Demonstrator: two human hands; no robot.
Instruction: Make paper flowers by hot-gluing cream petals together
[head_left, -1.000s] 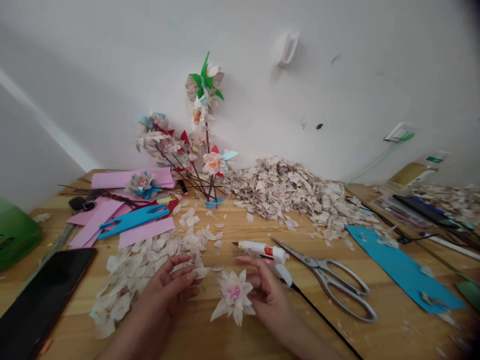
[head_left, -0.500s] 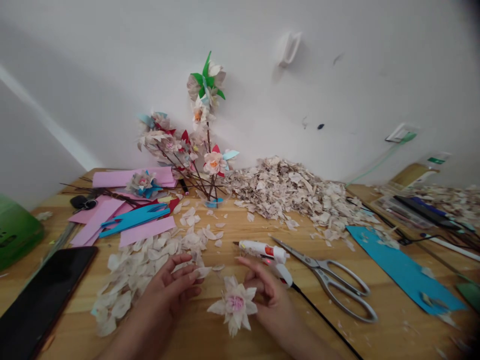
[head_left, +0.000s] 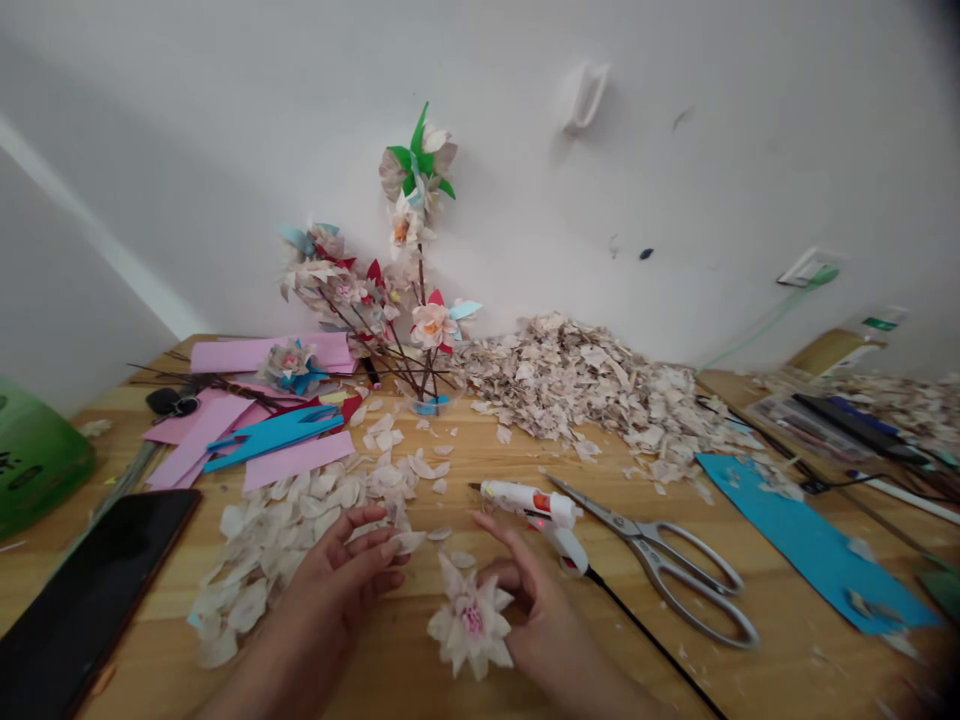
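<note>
In my right hand [head_left: 536, 610] is a handmade flower [head_left: 471, 622] with pale, pointed petals and a pink centre. The thumb and fingers grip its right side, the index finger stretched forward. My left hand [head_left: 349, 575] is curled to the left of the flower, and a pale petal [head_left: 408, 543] sticks out from its thumb and fingertips. Loose petals [head_left: 281, 545] lie spread under and beyond that hand. Just past my right index finger lies a white glue gun [head_left: 529, 500] with a small red light and a black cord.
Metal scissors [head_left: 660, 555] lie partly open beside a blue sheet [head_left: 810, 550] on the right. A heap of dry flakes [head_left: 585, 380] is against the wall. Finished flowers on twigs [head_left: 420, 290] stand at the back. Pink strips [head_left: 300, 460] and a black phone [head_left: 97, 590] are left.
The flower has tilted in my right hand, its upper petals now raised, and a loose petal shows behind it. My left hand has stayed nearly still. The view has shifted slightly.
</note>
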